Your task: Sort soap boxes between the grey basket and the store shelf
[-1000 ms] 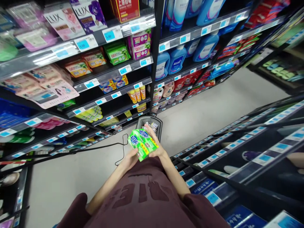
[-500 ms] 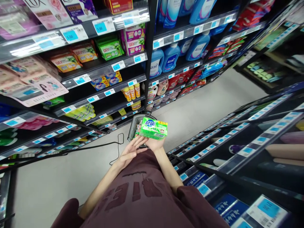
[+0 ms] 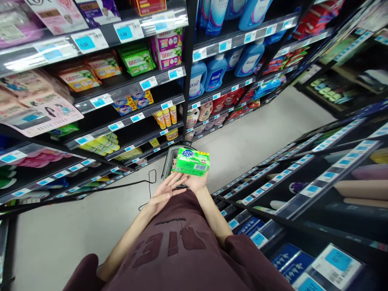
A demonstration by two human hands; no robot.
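Observation:
A green pack of laundry soap [image 3: 192, 162] with blue and white lettering rests in my right hand [image 3: 197, 183], in front of my body. That hand supports it from below and behind, its fingers mostly hidden by the pack. My left hand [image 3: 163, 191] lies palm up at the pack's near left corner, fingers stretched out and apart. Whether its fingertips touch the pack I cannot tell. Just beyond the hands, partly covered by the soap, a dark shopping basket [image 3: 168, 162] holds items I cannot make out.
Shelves on the left carry bagged soaps [image 3: 136, 60], yellow bottles [image 3: 165, 117] and blue detergent bottles [image 3: 216, 72]. Another shelf rack [image 3: 306, 190] runs close along my right side. A grey floor [image 3: 257, 129] lies between them, with a black cord [image 3: 121, 186] at the left.
The soap pack has tilted, so its side with the barcode shows more. My left hand's fingers have spread somewhat. The view has shifted slightly.

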